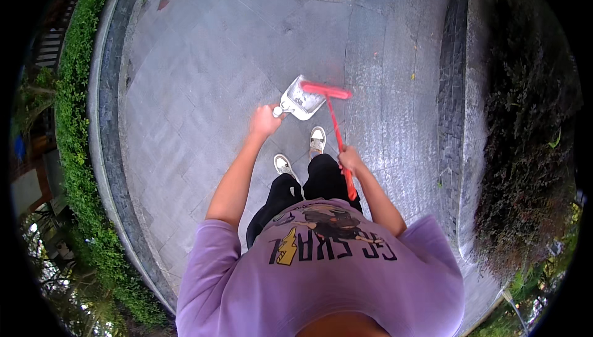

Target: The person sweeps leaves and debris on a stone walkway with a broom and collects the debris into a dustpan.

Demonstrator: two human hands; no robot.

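Note:
My left hand (266, 120) grips the handle of a white long-handled dustpan (302, 98), whose pan shows beyond the hand with dark bits or stains inside. In my right hand (350, 159) is the red handle of a red broom (327, 90). The broom's head lies across the far right part of the dustpan in this view; whether they touch, I cannot tell. Its handle slants back from the head, past my right hand, to its end over my right thigh. Both shoes stand on the grey paving, just nearer to me than the dustpan.
Grey stone paving (208, 82) spreads around me. A low curved stone kerb (109, 119) with a green hedge (76, 142) runs along the left. To the right stands a low stone wall (451, 82) with dark shrubs (523, 142). A yellow leaf (413, 76) and a reddish patch (164, 3) lie farther off.

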